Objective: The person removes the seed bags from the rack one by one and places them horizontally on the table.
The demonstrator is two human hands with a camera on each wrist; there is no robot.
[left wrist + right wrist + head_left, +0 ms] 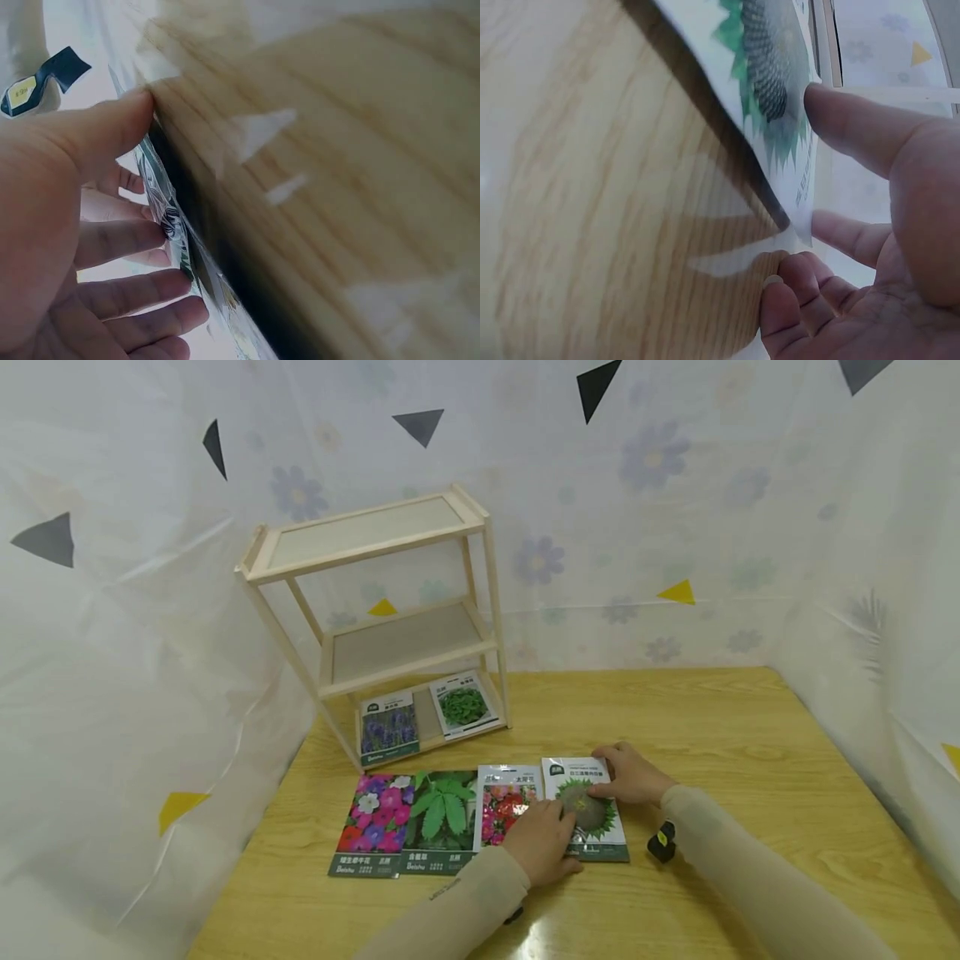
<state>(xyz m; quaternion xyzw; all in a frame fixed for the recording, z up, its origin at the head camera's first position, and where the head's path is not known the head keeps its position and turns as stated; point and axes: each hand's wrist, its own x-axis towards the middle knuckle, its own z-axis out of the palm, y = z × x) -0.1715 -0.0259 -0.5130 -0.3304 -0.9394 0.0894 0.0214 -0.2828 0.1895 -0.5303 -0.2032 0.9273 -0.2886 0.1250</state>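
Note:
A sunflower seed packet [586, 810] lies at the right end of a row on the wooden table. My right hand [633, 777] holds its upper right corner, the thumb on the printed face and the index finger at the top edge. In the right wrist view the other fingers of that hand [840, 300] bend beside the packet, near the table. My left hand [542, 843] touches the packet's lower left part with fairly straight fingers and the thumb by the bottom edge. Beside it lies a red-and-pink flower packet [495, 814], partly covered by the left hand.
Further left in the row are a green-leaf packet [442, 810] and a colourful petunia-like flower packet [375, 814]. Behind stands a wooden three-tier shelf [408, 652]. Its bottom tier holds a lavender packet [389, 731] and a leafy green packet [463, 706].

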